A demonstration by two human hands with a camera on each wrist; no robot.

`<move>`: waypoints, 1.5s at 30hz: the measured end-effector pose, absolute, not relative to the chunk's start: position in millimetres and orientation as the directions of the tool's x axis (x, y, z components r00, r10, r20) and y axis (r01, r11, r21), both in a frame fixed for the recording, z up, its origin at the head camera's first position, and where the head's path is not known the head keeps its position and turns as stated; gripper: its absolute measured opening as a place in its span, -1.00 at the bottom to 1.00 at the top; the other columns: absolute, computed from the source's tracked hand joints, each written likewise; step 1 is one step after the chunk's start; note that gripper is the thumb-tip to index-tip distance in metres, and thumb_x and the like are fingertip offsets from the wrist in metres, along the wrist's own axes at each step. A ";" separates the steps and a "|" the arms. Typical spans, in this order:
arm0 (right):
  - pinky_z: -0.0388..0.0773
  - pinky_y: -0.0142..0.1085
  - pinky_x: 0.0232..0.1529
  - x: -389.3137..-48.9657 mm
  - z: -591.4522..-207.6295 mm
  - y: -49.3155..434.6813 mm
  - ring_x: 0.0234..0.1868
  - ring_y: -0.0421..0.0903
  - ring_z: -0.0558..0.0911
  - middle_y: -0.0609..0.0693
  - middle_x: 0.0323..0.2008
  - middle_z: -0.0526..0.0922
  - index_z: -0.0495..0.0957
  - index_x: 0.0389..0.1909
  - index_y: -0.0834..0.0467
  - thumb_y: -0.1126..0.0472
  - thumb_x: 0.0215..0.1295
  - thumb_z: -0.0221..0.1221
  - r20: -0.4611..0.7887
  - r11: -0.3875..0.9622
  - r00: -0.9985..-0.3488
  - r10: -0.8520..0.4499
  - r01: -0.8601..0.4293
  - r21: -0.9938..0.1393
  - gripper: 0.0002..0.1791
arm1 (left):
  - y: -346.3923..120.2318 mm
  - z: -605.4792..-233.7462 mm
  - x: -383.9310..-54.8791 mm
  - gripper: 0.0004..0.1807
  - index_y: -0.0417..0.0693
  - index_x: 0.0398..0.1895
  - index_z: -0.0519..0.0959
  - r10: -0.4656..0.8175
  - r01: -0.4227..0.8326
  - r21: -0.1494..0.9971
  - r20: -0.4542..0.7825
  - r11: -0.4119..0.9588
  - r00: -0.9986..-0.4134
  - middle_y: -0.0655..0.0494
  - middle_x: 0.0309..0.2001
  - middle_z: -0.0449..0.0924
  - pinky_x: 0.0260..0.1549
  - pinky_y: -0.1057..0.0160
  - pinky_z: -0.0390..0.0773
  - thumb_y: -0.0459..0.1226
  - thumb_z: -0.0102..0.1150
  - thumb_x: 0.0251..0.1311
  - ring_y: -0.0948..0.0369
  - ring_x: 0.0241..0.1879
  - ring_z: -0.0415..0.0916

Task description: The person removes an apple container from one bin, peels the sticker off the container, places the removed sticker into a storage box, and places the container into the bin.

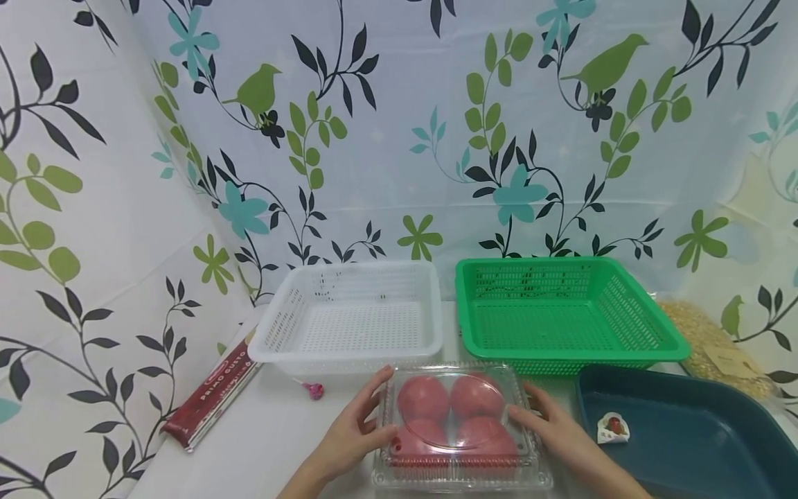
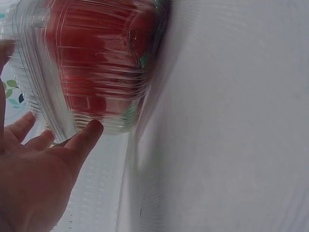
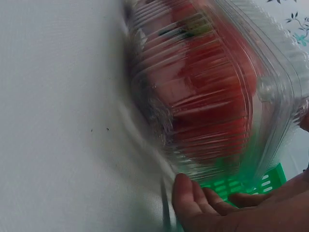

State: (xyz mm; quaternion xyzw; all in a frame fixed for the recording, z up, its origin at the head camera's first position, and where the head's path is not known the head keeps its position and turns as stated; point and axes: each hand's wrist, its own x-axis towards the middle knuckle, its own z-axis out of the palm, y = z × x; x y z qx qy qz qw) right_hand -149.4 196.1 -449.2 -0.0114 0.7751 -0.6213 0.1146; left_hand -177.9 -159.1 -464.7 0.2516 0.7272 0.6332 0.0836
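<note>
A clear plastic clamshell box [image 1: 461, 478] with red tomatoes [image 1: 424, 398] inside is at the front middle of the white table. My left hand [image 1: 352, 430] grips its left side, thumb over the lid and fingers along the rim. On the opposite side, my right hand [image 1: 551, 423] holds the box, its thumb on the lid's edge. In the left wrist view, fingertips of the left hand [image 2: 43, 169] touch the ribbed wall. The right wrist view has the right hand [image 3: 227, 205] with fingers under the rim at the box's side.
Behind the box stand a white basket [image 1: 349, 357] and a green basket [image 1: 561, 353]. A dark blue tray [image 1: 692, 443] with a small white packet [image 1: 613, 428] is at right. A red spaghetti pack [image 1: 215, 395], a pink lollipop [image 1: 314, 391] and a bag of yellow grains [image 1: 717, 339] lie around.
</note>
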 end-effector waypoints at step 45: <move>0.59 -0.03 0.06 -145.5 -444.0 211.1 0.09 0.08 0.57 0.19 0.18 0.48 -0.34 0.57 0.20 0.06 0.57 0.01 -0.288 -0.005 -0.849 -0.443 0.324 -0.946 -0.14 | -185.8 -470.9 -189.0 0.26 0.01 0.65 -0.15 0.688 0.124 0.986 0.167 -0.112 -0.706 -0.31 0.58 -0.23 0.36 0.18 0.30 -0.05 0.54 0.04 -0.25 0.49 -0.04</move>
